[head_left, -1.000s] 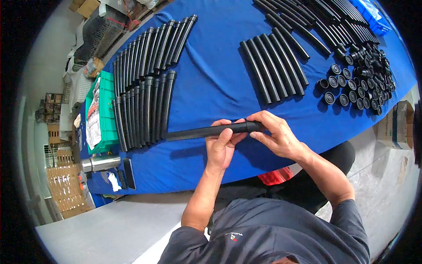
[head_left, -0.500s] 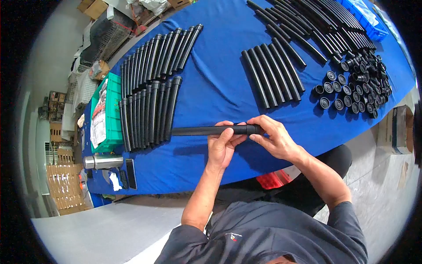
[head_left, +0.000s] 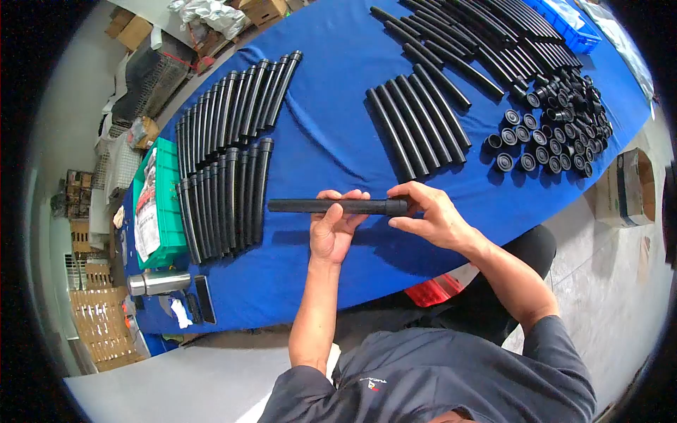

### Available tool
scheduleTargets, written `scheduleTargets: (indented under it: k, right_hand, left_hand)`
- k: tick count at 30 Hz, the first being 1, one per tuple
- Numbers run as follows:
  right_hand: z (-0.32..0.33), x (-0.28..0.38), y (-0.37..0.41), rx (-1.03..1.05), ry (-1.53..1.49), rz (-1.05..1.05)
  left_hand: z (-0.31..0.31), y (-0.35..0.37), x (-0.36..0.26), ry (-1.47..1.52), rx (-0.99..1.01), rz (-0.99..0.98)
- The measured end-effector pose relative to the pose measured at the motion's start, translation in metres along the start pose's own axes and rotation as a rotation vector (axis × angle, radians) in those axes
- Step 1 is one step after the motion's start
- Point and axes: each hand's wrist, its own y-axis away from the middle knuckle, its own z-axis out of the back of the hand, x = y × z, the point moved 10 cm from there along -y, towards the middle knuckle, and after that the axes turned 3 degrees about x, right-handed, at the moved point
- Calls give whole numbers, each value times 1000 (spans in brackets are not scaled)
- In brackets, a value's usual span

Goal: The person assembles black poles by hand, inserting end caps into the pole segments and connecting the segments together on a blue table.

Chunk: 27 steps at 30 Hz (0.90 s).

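Note:
A black plastic tube (head_left: 293,206) lies level above the blue cloth, with a wider black end cap (head_left: 396,207) on its right end. My left hand (head_left: 331,236) is closed round the tube's middle, thumb on the near side and fingertips showing beyond it. The thumb and fingers of my right hand (head_left: 441,222) are closed about the end cap. Further off, a row of bare black tubes (head_left: 416,130) lies on the cloth. To their right is a pile of loose black end caps (head_left: 557,141).
Two rows of capped black tubes (head_left: 226,190) lie at the left. Beside them stand a green crate (head_left: 169,204), a steel flask (head_left: 161,283) and a phone (head_left: 204,299). More tubes (head_left: 479,35) and a blue crate (head_left: 582,35) occupy the far right of the blue cloth (head_left: 317,92).
Both hands still hold the capped tube. In the view, my left hand has shifted left along with the tube, and the table has shifted left and slightly down on the left side.

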Motion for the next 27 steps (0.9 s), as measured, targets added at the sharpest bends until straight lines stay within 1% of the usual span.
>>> scheduleTargets:
  k: [3, 8, 12, 15, 18, 21, 27]
  right_hand:
    - [-4, 13, -2, 10, 205, 127]
    - [-6, -1, -2, -32, 182, 64]
    - [-10, -5, -2, -47, 168, 1]
    - [-10, 3, -3, -55, 189, 84]
    - [-11, -1, -4, -47, 193, 63]
    - [-11, 1, -3, -66, 195, 109]
    - [-9, -2, -4, -30, 203, 28]
  left_hand:
    - [-6, 6, 5, -35, -21, -1]
    - [-8, 8, 8, -72, -48, 6]
    - [-12, 8, 6, -9, -109, -12]
    - [-11, 9, 5, -54, -113, -17]
    - [-9, 10, 4, -114, -109, -21]
    - [-9, 11, 3, -110, -117, -18]
    - [-9, 9, 4, -103, -114, -12]
